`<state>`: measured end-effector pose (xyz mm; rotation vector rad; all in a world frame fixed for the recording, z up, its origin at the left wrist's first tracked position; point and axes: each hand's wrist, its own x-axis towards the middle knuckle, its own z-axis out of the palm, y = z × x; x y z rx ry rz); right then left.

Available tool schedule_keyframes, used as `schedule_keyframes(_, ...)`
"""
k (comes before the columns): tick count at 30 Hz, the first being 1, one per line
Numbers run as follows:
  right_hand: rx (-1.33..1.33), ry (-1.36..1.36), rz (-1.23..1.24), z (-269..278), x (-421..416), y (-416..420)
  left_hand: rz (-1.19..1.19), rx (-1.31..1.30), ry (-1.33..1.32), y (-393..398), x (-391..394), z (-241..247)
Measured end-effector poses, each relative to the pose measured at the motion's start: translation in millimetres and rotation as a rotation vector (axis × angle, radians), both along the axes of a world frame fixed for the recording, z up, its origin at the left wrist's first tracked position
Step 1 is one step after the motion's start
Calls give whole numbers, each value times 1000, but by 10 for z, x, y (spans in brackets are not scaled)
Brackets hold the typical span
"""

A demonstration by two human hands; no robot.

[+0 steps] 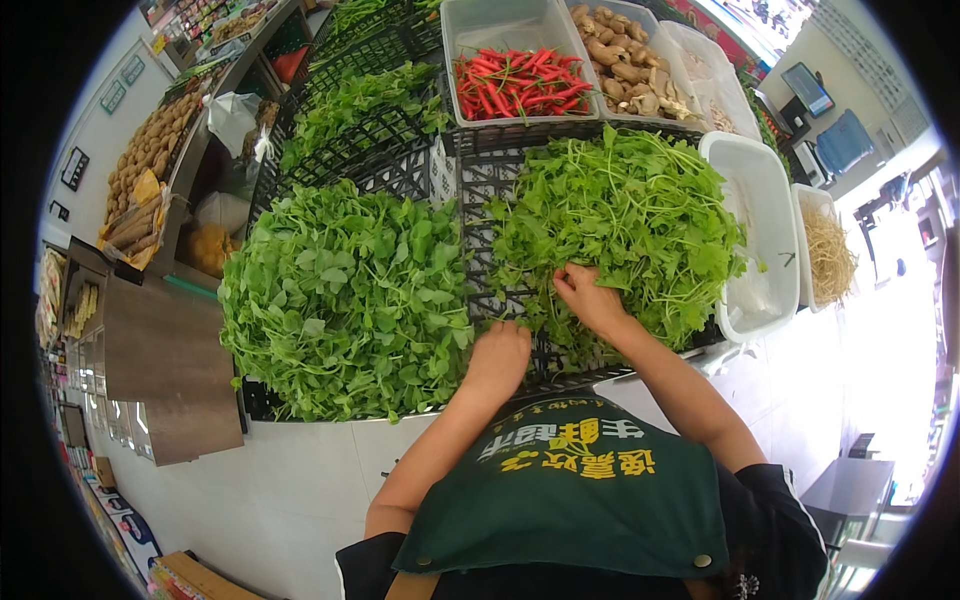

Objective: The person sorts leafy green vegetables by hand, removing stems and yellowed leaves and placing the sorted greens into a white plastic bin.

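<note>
A heap of pea shoots (352, 300) fills the left black plastic crate. To its right, leafy greens like Chinese celery (622, 202) are piled in a second crate, whose black lattice floor (491, 289) shows in between. My left hand (501, 358) is curled beside the right edge of the pea shoots, near a few loose sprigs; its fingertips are partly hidden. At the lower left edge of the celery pile, my right hand (592, 298) has thumb and fingers bent close together against the leaves. Whether a stem is between either hand's fingers is unclear.
Behind the crates stand a tub of red chillies (521, 86) and a tub of mushrooms (630, 64). A white plastic tub (761, 300) and dried strands in a smaller tub (829, 247) are at the right. Another crate of greens (360, 112) lies at the back left.
</note>
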<state>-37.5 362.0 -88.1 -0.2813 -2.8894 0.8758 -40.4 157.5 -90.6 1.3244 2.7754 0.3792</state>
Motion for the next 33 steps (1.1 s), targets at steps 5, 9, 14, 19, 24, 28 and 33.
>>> schedule_keyframes(5, 113, 117, 169, -112, -26, -107, 62, 32, 130, 145, -209, 148)
schedule_keyframes(9, 289, -116, 177, -100, -92, -212, 113, -265, 212, 332, -551, 289)
schedule_keyframes(14, 166, -109, 203, -213, -116, -55, 168, -405, 81, 541, -893, 18)
schedule_keyframes(19, -493, -179, 80, 162, 16, 77, 167, -300, -39, 491, -863, 358)
schedule_keyframes(24, -1178, -209, 67, 613, 213, 131, 216, 371, -415, 287, -783, 697)
schedule_keyframes(28, -1355, -168, 160, 884, 335, 150, 246, 901, -1193, 218, -651, 717)
schedule_keyframes(33, -1246, -55, 195, 899, 363, 130, 182, 1032, -1479, 211, -554, 672)
